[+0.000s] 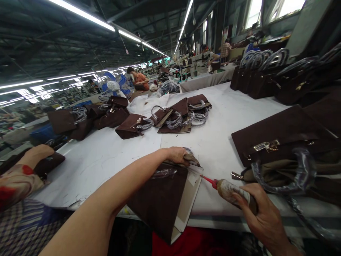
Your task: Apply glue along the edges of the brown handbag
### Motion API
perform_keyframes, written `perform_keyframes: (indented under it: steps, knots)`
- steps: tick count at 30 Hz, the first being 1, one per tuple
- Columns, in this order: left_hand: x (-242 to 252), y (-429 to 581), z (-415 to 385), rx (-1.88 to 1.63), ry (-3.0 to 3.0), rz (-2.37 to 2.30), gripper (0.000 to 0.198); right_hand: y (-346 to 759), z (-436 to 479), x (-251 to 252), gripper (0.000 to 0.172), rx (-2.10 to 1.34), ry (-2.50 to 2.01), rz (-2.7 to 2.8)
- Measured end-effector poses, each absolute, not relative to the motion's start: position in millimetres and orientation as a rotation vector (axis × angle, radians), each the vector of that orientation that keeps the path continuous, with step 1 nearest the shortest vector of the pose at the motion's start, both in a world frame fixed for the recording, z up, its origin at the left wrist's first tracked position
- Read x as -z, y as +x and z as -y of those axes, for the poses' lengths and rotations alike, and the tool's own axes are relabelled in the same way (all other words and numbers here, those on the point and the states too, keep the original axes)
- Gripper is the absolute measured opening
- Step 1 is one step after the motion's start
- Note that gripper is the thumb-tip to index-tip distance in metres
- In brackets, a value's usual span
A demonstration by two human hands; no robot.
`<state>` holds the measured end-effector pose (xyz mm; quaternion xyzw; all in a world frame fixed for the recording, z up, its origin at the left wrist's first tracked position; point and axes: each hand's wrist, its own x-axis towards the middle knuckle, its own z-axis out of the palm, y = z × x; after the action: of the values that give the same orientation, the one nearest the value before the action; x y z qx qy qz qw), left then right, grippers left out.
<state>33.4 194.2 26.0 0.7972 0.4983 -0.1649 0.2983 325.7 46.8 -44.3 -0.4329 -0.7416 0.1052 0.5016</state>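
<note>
A dark brown handbag [160, 195] lies tilted at the table's front edge, its pale inner side showing along the right. My left hand [179, 155] is closed on the bag's upper edge, near a plastic-wrapped handle [164, 173]. In my right hand [262, 209] is a glue bottle [229, 192] with a red nozzle. The nozzle's thin tip points left, close to the bag's pale edge; I cannot tell whether it touches. To the right rests another brown bag [287, 131] with a metal clasp [266, 145] and a plastic-wrapped handle [285, 185].
Several brown bags [183, 113] lie across the white table [221, 106]. More bags stand in a row [255, 78] at the back right. At the left, a co-worker's hand [38, 154] rests on a brown bag. A blue fan [114, 85] stands beyond the table.
</note>
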Motion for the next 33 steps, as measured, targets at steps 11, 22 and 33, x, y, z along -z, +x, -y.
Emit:
perform_keyframes:
  steps: [11, 22, 33]
  knots:
    - [-26.9, 35.1, -192.8, 0.468, 2.115, -1.376, 0.022, 327.3, -49.3, 48.1, 0.008, -0.303, -1.058, 1.767]
    - [-29.7, 35.1, -190.1, 0.483, 2.126, -1.367, 0.024, 327.0, -44.3, 52.0, 0.007, -0.355, -1.026, 1.806]
    - [-23.5, 29.6, -191.6, 0.453, 2.137, -1.304, 0.027, 326.3, -40.0, 47.5, 0.004, -0.384, -0.908, 1.843]
